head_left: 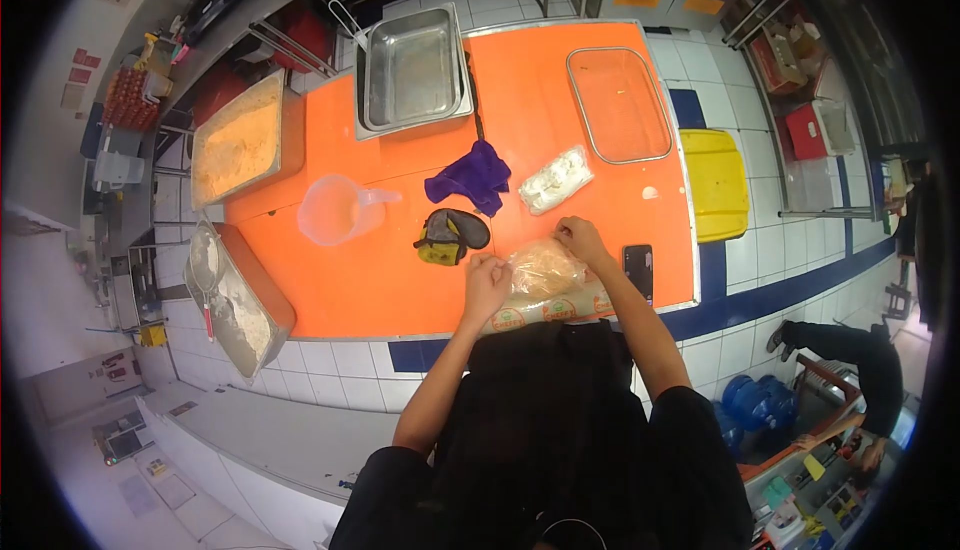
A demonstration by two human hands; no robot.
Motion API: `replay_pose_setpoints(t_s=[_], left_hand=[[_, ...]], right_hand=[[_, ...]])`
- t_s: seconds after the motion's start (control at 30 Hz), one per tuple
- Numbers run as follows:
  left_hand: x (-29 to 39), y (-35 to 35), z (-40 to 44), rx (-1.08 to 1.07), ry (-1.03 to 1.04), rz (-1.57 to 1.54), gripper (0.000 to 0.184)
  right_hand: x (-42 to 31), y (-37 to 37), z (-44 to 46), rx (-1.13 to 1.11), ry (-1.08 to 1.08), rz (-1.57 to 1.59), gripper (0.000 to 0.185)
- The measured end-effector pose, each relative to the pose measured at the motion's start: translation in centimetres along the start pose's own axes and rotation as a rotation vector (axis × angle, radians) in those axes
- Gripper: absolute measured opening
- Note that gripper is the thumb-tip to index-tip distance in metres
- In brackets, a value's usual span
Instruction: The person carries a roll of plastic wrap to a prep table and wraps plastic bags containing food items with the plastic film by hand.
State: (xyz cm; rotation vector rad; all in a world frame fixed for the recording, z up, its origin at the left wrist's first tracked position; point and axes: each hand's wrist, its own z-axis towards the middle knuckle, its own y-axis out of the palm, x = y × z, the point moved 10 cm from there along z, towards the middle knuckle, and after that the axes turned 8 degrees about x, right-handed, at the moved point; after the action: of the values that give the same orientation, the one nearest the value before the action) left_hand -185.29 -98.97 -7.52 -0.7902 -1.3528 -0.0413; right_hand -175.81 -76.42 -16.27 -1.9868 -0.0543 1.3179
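A pale orange lump of food (546,268) lies under shiny clear plastic wrap (524,278) at the table's near edge. My left hand (486,288) pinches the wrap at the left side of the lump, fingers closed. At its upper right, my right hand (580,238) is closed on the wrap too, its fingertips partly hidden. Between the lump and my body is a long printed wrap box or roll (540,312). Beyond my right hand rests a white wrapped bundle (556,181). A grey-and-yellow pouch-like item (450,237) sits beyond my left hand.
On the orange table (375,295) are a purple cloth (470,178), clear jug (340,210), steel pan (415,65), wire-rimmed basket (622,105) and phone (638,272). Trays of orange crumbs (240,140) and white flour (245,315) line the left. Another person (845,360) is at right.
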Motion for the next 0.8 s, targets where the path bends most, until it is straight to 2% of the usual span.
replay_pose_setpoints(t_s=[0.07, 0.1, 0.17, 0.2, 0.27, 0.3, 0.37, 0.47, 0.67, 0.8], left_hand=[[5.9, -1.9, 0.3, 0.049, 0.310, 0.340, 0.013], [6.0, -1.9, 0.3, 0.042, 0.299, 0.340, 0.013], [4.7, -1.0, 0.5, -0.100, 0.191, 0.363, 0.017], [4.3, -1.2, 0.6, -0.104, 0.181, 0.365, 0.017], [-0.4, 0.3, -0.1, -0.320, -0.378, -0.141, 0.019], [-1.3, 0.2, 0.1, -0.322, -0.388, -0.141, 0.019], [-4.6, 2.1, -1.9, -0.512, -0.730, -0.436, 0.018], [-4.6, 3.0, -2.4, -0.517, -0.842, -0.579, 0.016], [-7.7, 6.0, -1.4, -0.467, -0.816, -0.658, 0.011], [-9.3, 7.0, -1.7, -0.474, -0.896, -0.646, 0.007]], right_hand=[[0.0, 0.2, -0.1, 0.006, -0.002, -0.001, 0.022], [-0.1, 0.1, -0.1, 0.016, -0.022, -0.007, 0.022], [-0.3, 0.3, 0.3, 0.016, -0.041, -0.012, 0.022], [-0.5, 0.4, 0.2, 0.024, -0.064, -0.021, 0.021], [-0.6, 0.4, 0.2, 0.029, -0.081, -0.028, 0.020], [-1.0, 0.1, 0.2, 0.050, -0.128, -0.041, 0.019], [-1.3, 0.1, -0.2, 0.061, -0.169, -0.049, 0.019], [-1.5, -0.2, -0.2, 0.084, -0.176, -0.009, 0.018], [0.5, -0.1, -0.2, 0.038, -0.018, 0.053, 0.016], [2.1, -3.1, -0.8, 0.100, 0.120, 0.365, 0.031]])
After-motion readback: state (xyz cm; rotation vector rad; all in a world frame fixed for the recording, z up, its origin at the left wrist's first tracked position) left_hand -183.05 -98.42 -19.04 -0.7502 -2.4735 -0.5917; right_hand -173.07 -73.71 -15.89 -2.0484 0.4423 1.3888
